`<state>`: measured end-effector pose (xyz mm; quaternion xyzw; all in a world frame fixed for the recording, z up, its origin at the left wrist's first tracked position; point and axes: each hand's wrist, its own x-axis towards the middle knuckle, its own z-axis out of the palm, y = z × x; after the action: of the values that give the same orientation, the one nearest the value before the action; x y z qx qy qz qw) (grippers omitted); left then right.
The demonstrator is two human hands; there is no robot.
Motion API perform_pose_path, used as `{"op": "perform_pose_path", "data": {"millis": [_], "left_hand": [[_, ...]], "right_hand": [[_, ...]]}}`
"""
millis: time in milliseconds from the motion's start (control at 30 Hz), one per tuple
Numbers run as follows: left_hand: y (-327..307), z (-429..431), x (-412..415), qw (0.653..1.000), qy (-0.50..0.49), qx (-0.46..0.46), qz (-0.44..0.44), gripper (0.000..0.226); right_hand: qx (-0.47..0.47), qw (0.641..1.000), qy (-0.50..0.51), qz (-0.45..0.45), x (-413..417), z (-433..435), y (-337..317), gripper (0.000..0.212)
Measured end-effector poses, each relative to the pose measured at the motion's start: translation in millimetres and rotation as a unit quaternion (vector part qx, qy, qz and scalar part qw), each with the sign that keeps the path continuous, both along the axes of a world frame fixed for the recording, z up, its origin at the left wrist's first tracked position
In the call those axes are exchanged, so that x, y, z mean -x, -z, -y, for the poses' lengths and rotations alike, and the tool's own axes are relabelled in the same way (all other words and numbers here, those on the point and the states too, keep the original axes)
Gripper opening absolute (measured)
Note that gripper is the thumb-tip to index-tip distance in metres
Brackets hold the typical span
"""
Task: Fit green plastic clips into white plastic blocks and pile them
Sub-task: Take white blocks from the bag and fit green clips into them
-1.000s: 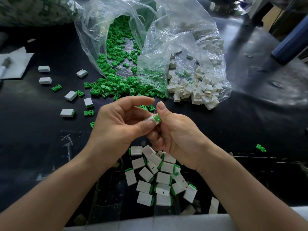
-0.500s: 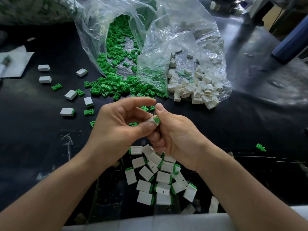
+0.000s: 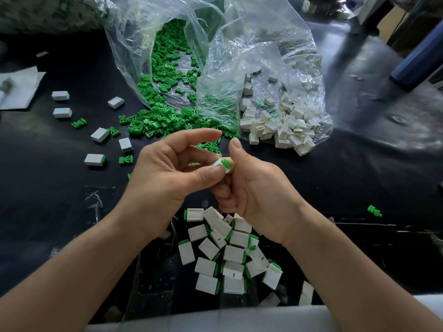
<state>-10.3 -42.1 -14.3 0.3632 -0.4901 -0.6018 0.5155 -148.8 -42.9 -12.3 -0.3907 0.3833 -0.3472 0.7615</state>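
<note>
Black tabletop (image 3: 335, 188) under both hands: left hand (image 3: 167, 178) and right hand (image 3: 259, 200) together pinch one white block (image 3: 219, 164) (green clip (image 3: 225, 162) in its end), above the pile of finished blocks (image 3: 230, 255).

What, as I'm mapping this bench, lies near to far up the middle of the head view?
Finished pile → block pinched between left hand and right hand → green clips → bag.

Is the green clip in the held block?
In: green clip caps white block, pinched between left hand and right hand. Seating depth: cannot tell.
</note>
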Motion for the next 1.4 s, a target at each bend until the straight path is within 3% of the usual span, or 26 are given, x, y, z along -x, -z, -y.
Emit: {"op": "perform_pose_path", "data": {"millis": [300,500,633,767,1200,1400], "left_hand": [[-0.7,-0.6,0.7,0.999,-0.022,0.000,0.024,0.039],[-2.0,-1.8,1.1,0.998,-0.038,0.019,0.046,0.039],[-0.6,0.0,-0.5,0.993,-0.079,0.014,0.088,0.033],[-0.3,0.1,-0.6,0.991,-0.079,0.004,0.110,0.033],[-1.6,-0.1,0.1,0.992,-0.046,-0.016,0.119,0.031],[-2.5,-0.8,0.0,0.991,-0.040,-0.025,0.124,0.030]], "right_hand": [[0.024,0.998,-0.015,-0.048,1.4,0.2,-0.9,0.038],[0.026,0.994,0.000,-0.104,4.1,2.7,-2.2,0.057],[0.096,0.976,0.087,-0.174,12.1,7.1,-3.9,0.034],[0.152,0.968,0.098,-0.175,15.5,6.4,-6.9,0.011],[0.196,0.950,0.077,-0.233,15.2,5.5,-8.2,0.015],[0.183,0.943,0.135,-0.245,21.0,11.9,-6.1,0.016]]}}
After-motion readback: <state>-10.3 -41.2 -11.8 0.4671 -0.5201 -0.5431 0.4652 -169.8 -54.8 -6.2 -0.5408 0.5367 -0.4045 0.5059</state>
